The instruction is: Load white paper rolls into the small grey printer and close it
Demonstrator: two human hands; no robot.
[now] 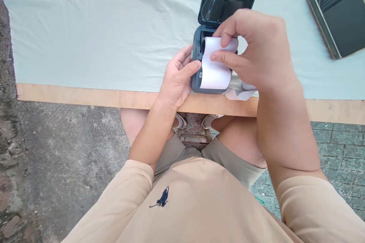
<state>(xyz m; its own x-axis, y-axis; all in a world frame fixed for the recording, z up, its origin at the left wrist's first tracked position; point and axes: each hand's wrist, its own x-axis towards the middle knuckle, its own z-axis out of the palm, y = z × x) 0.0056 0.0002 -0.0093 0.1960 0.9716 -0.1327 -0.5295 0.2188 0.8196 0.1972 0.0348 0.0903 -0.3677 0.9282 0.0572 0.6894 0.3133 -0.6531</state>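
Note:
A dark grey portable label printer point(195, 83) lies on the table near its front edge, its lid point(205, 11) swung up and back. My left hand point(181, 72) grips the printer's left side, thumb on the top rim. White paper point(216, 78) drapes from the printer's bay over its front. My right hand point(251, 45) is over the bay, fingers and thumb closed on the paper's upper part. How much of a roll sits inside is hidden by the paper and fingers. A loose curl of paper strip point(241, 94) lies to the right of the printer, partly behind my right wrist.
A pale cloth point(99, 34) covers the table, with a bare wooden strip point(85, 96) along the front edge. A smartphone-like dark device with a light frame point(339, 15) rests at the far right. My legs are below the table edge.

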